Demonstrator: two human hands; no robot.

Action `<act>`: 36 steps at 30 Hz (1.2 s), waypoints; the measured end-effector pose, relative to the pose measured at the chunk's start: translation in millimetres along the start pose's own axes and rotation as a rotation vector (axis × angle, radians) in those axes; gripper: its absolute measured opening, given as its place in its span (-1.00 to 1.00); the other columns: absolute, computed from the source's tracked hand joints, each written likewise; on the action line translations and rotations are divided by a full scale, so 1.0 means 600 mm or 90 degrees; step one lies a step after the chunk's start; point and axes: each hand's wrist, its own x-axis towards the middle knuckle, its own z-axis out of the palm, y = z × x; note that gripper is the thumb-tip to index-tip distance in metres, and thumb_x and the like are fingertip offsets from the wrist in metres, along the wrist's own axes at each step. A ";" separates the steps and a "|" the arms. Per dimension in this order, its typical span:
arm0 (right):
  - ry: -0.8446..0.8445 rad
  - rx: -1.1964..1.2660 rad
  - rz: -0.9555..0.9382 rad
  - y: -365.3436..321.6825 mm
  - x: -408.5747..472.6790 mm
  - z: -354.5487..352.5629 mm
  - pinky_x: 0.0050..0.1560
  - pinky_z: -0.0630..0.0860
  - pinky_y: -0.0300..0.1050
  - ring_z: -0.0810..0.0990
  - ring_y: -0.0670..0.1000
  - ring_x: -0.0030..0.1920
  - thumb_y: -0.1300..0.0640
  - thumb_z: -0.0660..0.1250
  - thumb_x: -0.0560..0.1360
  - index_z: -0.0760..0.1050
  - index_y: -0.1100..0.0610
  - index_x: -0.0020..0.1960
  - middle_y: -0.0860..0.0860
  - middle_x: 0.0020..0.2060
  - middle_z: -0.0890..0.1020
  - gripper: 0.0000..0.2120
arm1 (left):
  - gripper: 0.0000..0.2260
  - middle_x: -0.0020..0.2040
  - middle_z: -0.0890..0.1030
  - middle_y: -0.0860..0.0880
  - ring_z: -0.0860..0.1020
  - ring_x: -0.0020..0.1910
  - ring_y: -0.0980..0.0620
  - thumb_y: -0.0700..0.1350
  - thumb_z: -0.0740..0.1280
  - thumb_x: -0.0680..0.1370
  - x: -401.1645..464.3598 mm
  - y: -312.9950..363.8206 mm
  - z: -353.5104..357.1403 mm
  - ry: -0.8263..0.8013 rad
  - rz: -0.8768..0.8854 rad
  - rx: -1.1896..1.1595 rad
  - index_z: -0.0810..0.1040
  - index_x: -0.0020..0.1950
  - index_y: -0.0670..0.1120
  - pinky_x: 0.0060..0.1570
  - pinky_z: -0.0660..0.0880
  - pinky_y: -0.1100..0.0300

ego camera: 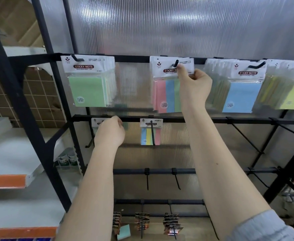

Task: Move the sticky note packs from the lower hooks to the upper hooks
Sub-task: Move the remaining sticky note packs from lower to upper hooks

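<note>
Overhead, the right hand (195,84) was raised to the upper rail (132,58) of the black display rack (38,108). Its fingers were curled around the white header card of a multicolour sticky note pack (167,91), with the forefinger extended up to the hook (176,63) that passed through the card. This pack hung at the front of a stack on the second upper hook.

The left hand (109,133) was at the lower rail (160,119). Its fingers were curled over the header of a lower-hook pack (96,123), most of which was hidden behind the hand; whether the pack was fully gripped could not be told.

A second lower pack (151,132), striped blue, yellow and pink, hung on the next lower hook (152,134), just to the right of the left hand and apart from it.

On the upper rail, a stack of green packs (89,84) hung to the left of the right hand, a stack of blue packs (241,87) to its right, and yellow packs (292,91) at the far right edge.

Below, carded items (172,225) hung on the bottom hooks.
</note>
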 end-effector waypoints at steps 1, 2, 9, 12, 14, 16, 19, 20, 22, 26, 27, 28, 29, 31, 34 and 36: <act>0.008 -0.008 -0.009 0.002 0.001 0.002 -0.51 0.19 -0.39 0.24 -0.17 -0.59 0.03 0.40 0.47 0.35 0.06 -0.40 -0.16 -0.58 0.31 -0.66 | -0.72 0.02 0.60 -0.14 0.51 0.05 -0.10 -0.21 0.07 0.62 0.000 -0.001 0.001 0.000 0.001 0.000 0.49 0.24 -0.11 -0.05 0.51 0.02; 0.016 -0.016 -0.018 0.003 0.002 0.003 -0.51 0.21 -0.42 0.29 -0.19 -0.57 0.03 0.39 0.47 0.42 0.08 -0.34 -0.16 -0.53 0.36 -0.72 | -0.72 0.02 0.61 -0.15 0.51 0.05 -0.10 -0.20 0.07 0.62 0.001 -0.002 0.001 0.000 0.001 -0.001 0.49 0.24 -0.11 -0.04 0.51 0.01; 0.065 -0.071 -0.058 0.015 0.010 0.011 -0.36 0.34 -0.37 0.42 -0.16 -0.27 -0.06 0.39 0.47 0.51 0.06 -0.07 -0.09 -0.23 0.52 -0.80 | -0.72 0.00 0.61 -0.14 0.54 0.01 -0.12 -0.19 0.07 0.62 0.002 -0.002 0.001 -0.005 -0.005 -0.003 0.50 0.22 -0.09 -0.03 0.52 -0.03; 0.072 -0.082 -0.058 0.023 0.013 0.013 -0.33 0.31 -0.33 0.43 -0.15 -0.23 -0.11 0.39 0.45 0.54 0.06 0.01 0.00 -0.10 0.57 -0.73 | -0.72 0.03 0.60 -0.13 0.58 -0.03 -0.15 -0.19 0.07 0.61 -0.001 0.000 -0.001 -0.009 -0.002 -0.009 0.50 0.22 -0.10 -0.01 0.53 -0.06; 0.074 -0.083 -0.052 0.023 0.013 0.013 -0.31 0.30 -0.31 0.44 -0.13 -0.21 -0.13 0.39 0.45 0.54 0.07 0.05 0.03 -0.04 0.58 -0.69 | -0.72 0.04 0.60 -0.13 0.59 -0.05 -0.15 -0.20 0.07 0.61 -0.004 0.002 -0.003 -0.010 -0.001 -0.012 0.51 0.22 -0.10 -0.01 0.54 -0.07; 0.073 -0.078 -0.040 0.021 0.012 0.011 -0.31 0.29 -0.33 0.45 -0.13 -0.18 -0.12 0.39 0.45 0.54 0.08 0.06 0.02 -0.03 0.57 -0.67 | -0.72 0.04 0.60 -0.12 0.59 -0.06 -0.15 -0.20 0.07 0.61 -0.005 0.003 -0.004 -0.010 -0.003 -0.012 0.51 0.22 -0.09 -0.01 0.54 -0.07; 0.064 -0.069 -0.025 0.019 0.008 0.007 -0.28 0.31 -0.39 0.49 -0.13 -0.10 -0.09 0.40 0.45 0.53 0.09 0.09 -0.03 -0.02 0.56 -0.68 | -0.72 -0.03 0.62 -0.12 0.58 -0.06 -0.12 -0.19 0.06 0.61 -0.008 0.002 -0.005 -0.018 -0.006 -0.013 0.50 0.22 -0.08 -0.02 0.54 -0.06; 0.062 -0.069 -0.022 0.019 0.005 0.005 -0.25 0.33 -0.39 0.51 -0.13 -0.06 -0.08 0.40 0.46 0.53 0.09 0.10 -0.05 -0.01 0.57 -0.69 | -0.71 -0.04 0.63 -0.13 0.58 -0.06 -0.12 -0.19 0.06 0.61 -0.010 0.002 -0.006 -0.019 -0.006 -0.013 0.49 0.22 -0.08 -0.02 0.54 -0.05; 0.061 -0.074 -0.018 0.021 0.000 -0.002 -0.14 0.38 -0.35 0.54 -0.12 0.00 -0.06 0.39 0.47 0.53 0.08 0.09 -0.07 0.00 0.59 -0.72 | -0.71 -0.02 0.62 -0.13 0.58 -0.04 -0.11 -0.20 0.06 0.61 -0.014 0.003 -0.008 -0.018 -0.005 -0.013 0.49 0.23 -0.08 -0.01 0.53 -0.04; 0.081 -0.069 0.000 0.029 -0.012 -0.026 -0.10 0.41 -0.36 0.56 -0.16 -0.05 -0.02 0.35 0.51 0.52 0.03 0.00 -0.15 -0.12 0.60 -0.85 | -0.72 0.05 0.61 -0.10 0.55 0.01 -0.10 -0.20 0.08 0.60 -0.023 0.000 -0.010 -0.015 -0.004 -0.012 0.50 0.22 -0.08 -0.01 0.52 -0.02; 0.086 -0.071 0.006 0.033 -0.016 -0.033 -0.14 0.41 -0.38 0.56 -0.18 -0.09 -0.01 0.33 0.52 0.51 0.02 -0.03 -0.17 -0.16 0.58 -0.88 | -0.72 0.05 0.61 -0.10 0.55 0.01 -0.10 -0.20 0.08 0.61 -0.025 -0.002 -0.010 -0.017 -0.004 -0.014 0.50 0.22 -0.08 -0.02 0.52 -0.01; 0.092 -0.075 0.010 0.039 -0.021 -0.041 -0.16 0.42 -0.39 0.55 -0.19 -0.13 0.00 0.31 0.54 0.51 0.02 -0.05 -0.18 -0.19 0.57 -0.90 | -0.73 0.05 0.61 -0.09 0.56 0.00 -0.09 -0.20 0.08 0.61 -0.028 -0.003 -0.010 -0.019 -0.005 -0.017 0.50 0.21 -0.08 -0.03 0.52 -0.01; 0.097 -0.082 0.013 0.046 -0.026 -0.048 -0.18 0.42 -0.39 0.54 -0.19 -0.15 0.00 0.29 0.55 0.51 0.02 -0.06 -0.18 -0.21 0.57 -0.90 | -0.73 0.06 0.60 -0.09 0.56 0.00 -0.09 -0.20 0.08 0.61 -0.030 -0.004 -0.010 -0.019 -0.006 -0.018 0.50 0.21 -0.08 -0.03 0.52 0.00; 0.101 -0.101 0.024 0.065 -0.037 -0.062 -0.22 0.39 -0.41 0.52 -0.21 -0.18 0.02 0.25 0.57 0.52 0.06 -0.03 -0.17 -0.21 0.56 -0.86 | -0.73 0.09 0.59 -0.08 0.54 0.02 -0.08 -0.20 0.09 0.61 -0.035 -0.006 -0.011 -0.014 -0.008 -0.016 0.50 0.22 -0.08 -0.03 0.52 0.02; 0.105 -0.136 0.051 0.102 -0.053 -0.078 -0.21 0.37 -0.42 0.55 -0.13 -0.11 0.01 0.21 0.59 0.55 0.12 0.03 -0.06 -0.13 0.61 -0.78 | -0.75 0.08 0.57 -0.08 0.54 -0.02 -0.09 -0.21 0.10 0.61 -0.040 -0.010 -0.014 -0.001 -0.010 -0.018 0.50 0.20 -0.07 -0.10 0.49 0.06; 0.102 -0.150 0.078 0.129 -0.062 -0.085 -0.21 0.38 -0.35 0.56 -0.08 -0.09 0.02 0.20 0.59 0.55 0.13 0.02 -0.01 -0.11 0.63 -0.78 | -0.75 0.07 0.57 -0.08 0.55 -0.05 -0.09 -0.21 0.10 0.61 -0.041 -0.013 -0.015 0.010 -0.014 -0.021 0.51 0.19 -0.07 -0.13 0.48 0.08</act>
